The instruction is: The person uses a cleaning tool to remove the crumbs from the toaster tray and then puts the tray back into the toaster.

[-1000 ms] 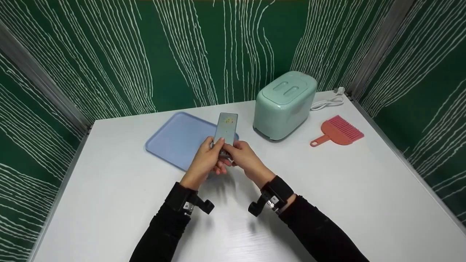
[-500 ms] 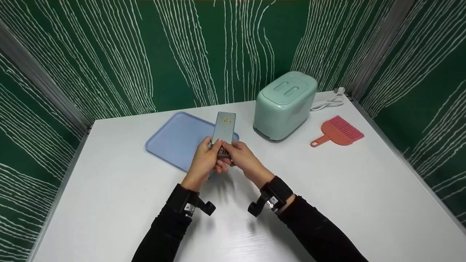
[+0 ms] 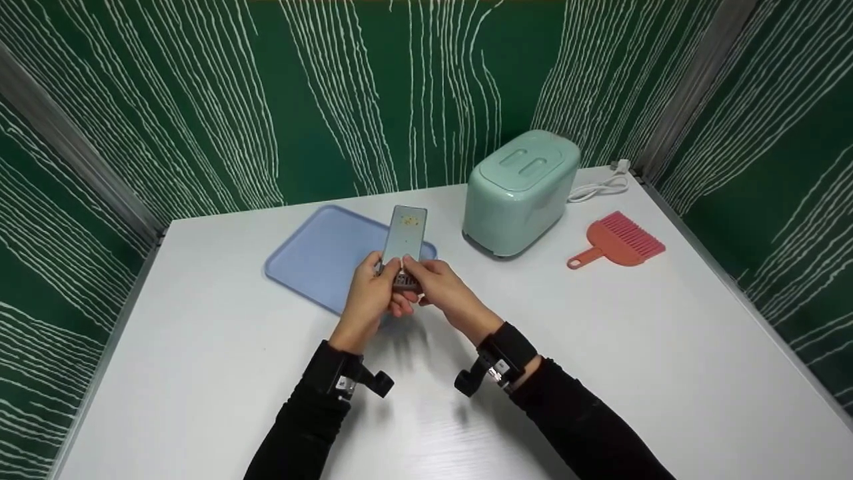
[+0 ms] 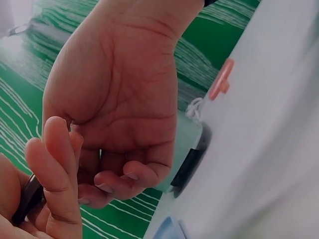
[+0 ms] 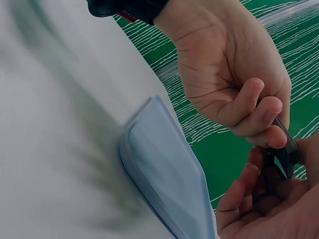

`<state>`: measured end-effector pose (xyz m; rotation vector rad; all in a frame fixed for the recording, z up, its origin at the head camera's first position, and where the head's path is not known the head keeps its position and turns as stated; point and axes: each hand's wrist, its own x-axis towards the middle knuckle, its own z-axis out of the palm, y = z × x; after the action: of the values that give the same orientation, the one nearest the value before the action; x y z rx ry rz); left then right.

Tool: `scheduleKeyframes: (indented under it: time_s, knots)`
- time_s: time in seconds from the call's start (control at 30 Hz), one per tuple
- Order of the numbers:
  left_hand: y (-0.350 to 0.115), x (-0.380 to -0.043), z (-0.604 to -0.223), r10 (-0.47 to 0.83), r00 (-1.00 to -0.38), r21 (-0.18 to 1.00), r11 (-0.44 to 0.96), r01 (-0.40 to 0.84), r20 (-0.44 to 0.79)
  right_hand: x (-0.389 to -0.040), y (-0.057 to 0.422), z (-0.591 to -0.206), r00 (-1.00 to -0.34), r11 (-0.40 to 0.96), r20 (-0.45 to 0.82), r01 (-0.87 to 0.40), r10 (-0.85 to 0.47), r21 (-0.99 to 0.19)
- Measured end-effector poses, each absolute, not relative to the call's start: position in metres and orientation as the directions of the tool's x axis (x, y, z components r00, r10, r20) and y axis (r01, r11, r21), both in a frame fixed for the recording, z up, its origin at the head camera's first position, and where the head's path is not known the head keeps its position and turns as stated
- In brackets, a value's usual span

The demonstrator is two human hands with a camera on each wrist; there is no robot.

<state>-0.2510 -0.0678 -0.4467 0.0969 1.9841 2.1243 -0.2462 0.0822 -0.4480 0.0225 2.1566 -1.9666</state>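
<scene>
Both hands hold a slim rectangular case [image 3: 406, 233] over the blue tray's right side. Its pale grey-green face has a small yellow print near the far end and a dark panel with small light marks at the near end. My left hand [image 3: 368, 290] grips the near left side, thumb on top and fingers beneath. From the right, my right hand [image 3: 448, 287] holds it too, its thumb beside the left one. In the right wrist view the case's dark edge [image 5: 285, 144] shows between the hands. Thumbs and fingers cover part of the near end.
A blue tray [image 3: 326, 260] lies on the white table [image 3: 200, 373] under the case. Behind and right stands a mint-green toaster [image 3: 520, 193], with a white power cord [image 3: 600, 188] beside it. An orange-red brush [image 3: 616, 243] lies at the right. Green walls surround the table.
The case and my left hand have shifted slightly left. More of the dark panel shows near my thumbs. My right hand stays almost in place; the tray, toaster and brush have not moved.
</scene>
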Motion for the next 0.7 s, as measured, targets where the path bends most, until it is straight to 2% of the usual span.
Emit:
scheduleKeyframes:
  time_s: [0.33, 0.7]
  knots:
    - [-0.073, -0.253, -0.447, 0.181, -0.976, 0.989, -0.063, -0.136, -0.123, -0.248, 0.094, -0.449, -0.973, 0.099, -0.189, 0.176, -0.133, -0.979]
    - [-0.083, -0.255, -0.447, 0.164, -0.981, 0.991, -0.064, -0.119, -0.108, -0.249, 0.123, -0.451, -0.971, 0.152, -0.209, 0.191, -0.115, -0.970]
